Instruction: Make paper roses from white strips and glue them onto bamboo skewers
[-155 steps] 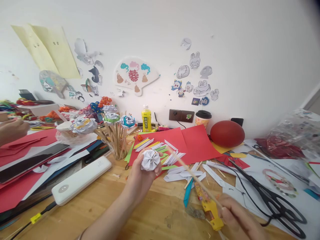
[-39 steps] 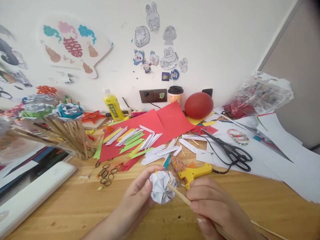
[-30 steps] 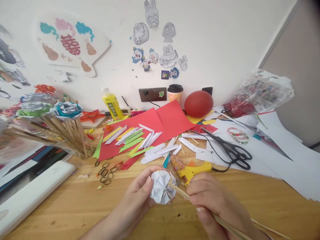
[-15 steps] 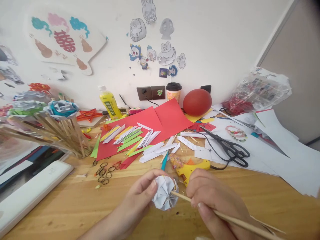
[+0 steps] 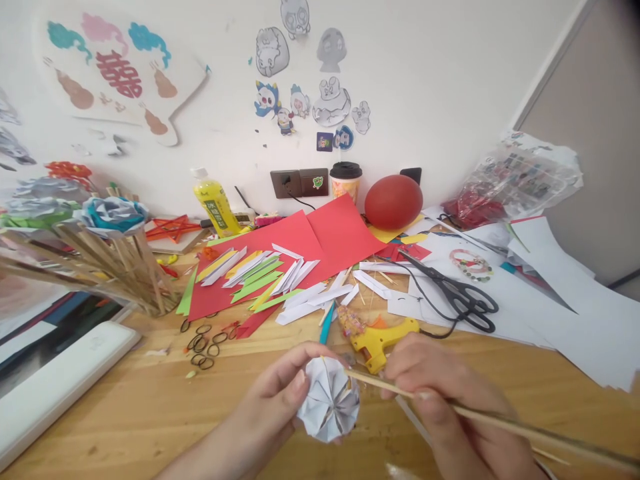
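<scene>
Near the front of the table my left hand is closed around a folded white paper flower, its pleated, star-like centre turned toward me. My right hand grips a thin wooden stick that slants down to the right. The stick's tip is at the flower's upper right edge; whether it touches the paper I cannot tell. Just behind my hands lies a yellow hot glue gun with a speckled nozzle end. A blue pointed piece rests beside it.
Folded paper strips lie on red sheets ahead. Black scissors rest on white paper at right. Left are black rings, a white bar-shaped device and paper flowers on sticks. A drink bottle, lidded cup and red balloon stand behind.
The flower has turned so its centre faces me more fully and sits slightly lower. The stick's tip has shifted from near the centre to the upper right edge. My right hand moved slightly right.
</scene>
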Available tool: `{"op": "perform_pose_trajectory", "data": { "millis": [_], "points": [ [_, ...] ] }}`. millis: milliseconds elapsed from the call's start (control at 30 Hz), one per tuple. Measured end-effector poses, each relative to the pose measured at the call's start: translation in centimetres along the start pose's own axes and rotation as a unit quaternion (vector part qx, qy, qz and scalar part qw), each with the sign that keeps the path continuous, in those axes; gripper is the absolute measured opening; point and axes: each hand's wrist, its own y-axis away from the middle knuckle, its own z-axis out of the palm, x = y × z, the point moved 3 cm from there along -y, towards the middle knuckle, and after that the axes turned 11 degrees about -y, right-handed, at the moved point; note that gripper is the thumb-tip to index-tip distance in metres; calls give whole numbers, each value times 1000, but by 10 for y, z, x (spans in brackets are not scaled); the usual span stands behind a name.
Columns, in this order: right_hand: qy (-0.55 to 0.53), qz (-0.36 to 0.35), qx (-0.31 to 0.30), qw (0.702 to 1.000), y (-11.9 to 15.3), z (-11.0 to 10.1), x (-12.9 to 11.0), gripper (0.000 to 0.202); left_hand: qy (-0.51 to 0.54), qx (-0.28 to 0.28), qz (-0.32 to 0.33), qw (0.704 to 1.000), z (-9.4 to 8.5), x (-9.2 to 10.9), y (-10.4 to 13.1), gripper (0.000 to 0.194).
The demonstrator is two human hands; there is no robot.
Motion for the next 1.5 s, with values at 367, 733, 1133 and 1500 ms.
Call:
{"op": "perform_pose_trajectory", "data": {
  "millis": [367, 733, 1133, 1500],
  "points": [
    [-21, -9, -13, 1000, -2, 3, -6, 15, 30, 3, 34, 999, -1, 6, 0, 35],
    [60, -61, -95, 992, -3, 9, -10, 17, -43, 92, 131, 986, -10, 6, 1, 39],
    [78, -106, -64, 989, -3, 15, 2, 16, -185, 59, 213, 957, -8, 6, 4, 25],
    [179, -126, -159, 963, 1, 13, -11, 12, -380, 127, 319, 859, -5, 6, 12, 45]
  ]
}}
